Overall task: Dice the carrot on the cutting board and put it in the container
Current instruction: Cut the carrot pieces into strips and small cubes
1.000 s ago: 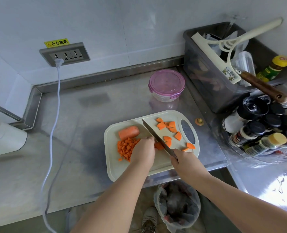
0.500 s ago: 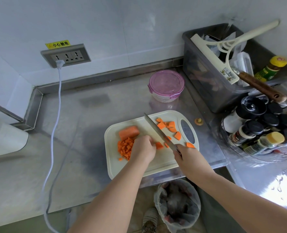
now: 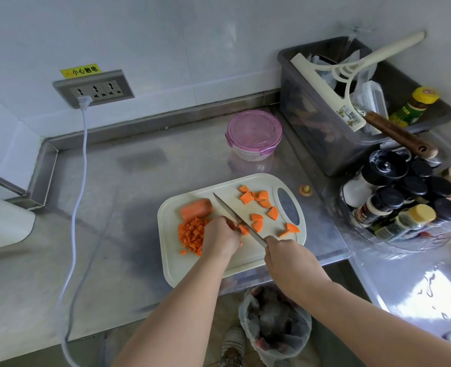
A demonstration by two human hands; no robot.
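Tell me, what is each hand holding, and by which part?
The right hand grips the knife by its handle. The left hand holds a carrot piece with curled fingertips.

I am gripping the knife point(image 3: 237, 220) in my right hand point(image 3: 287, 256) over the near edge of the board point(image 3: 219, 264), and the blade is reaching away and leftward from the grip. Just left of the grip, my left hand point(image 3: 220, 237) is pinning a piece point(image 3: 243, 229) beside the blade. Left of that hand the dice point(image 3: 192, 234) are lying in a heap, with the stub point(image 3: 195, 206) behind them. Beyond the grip, right of the blade, chunks point(image 3: 258, 198) are lying scattered. Far behind the grip the container point(image 3: 254, 135) is sitting on the counter point(image 3: 139, 207), with the bin point(image 3: 322, 139) to its right. Nearer than the grip, a bag point(image 3: 274, 324) is sitting below the counter edge.
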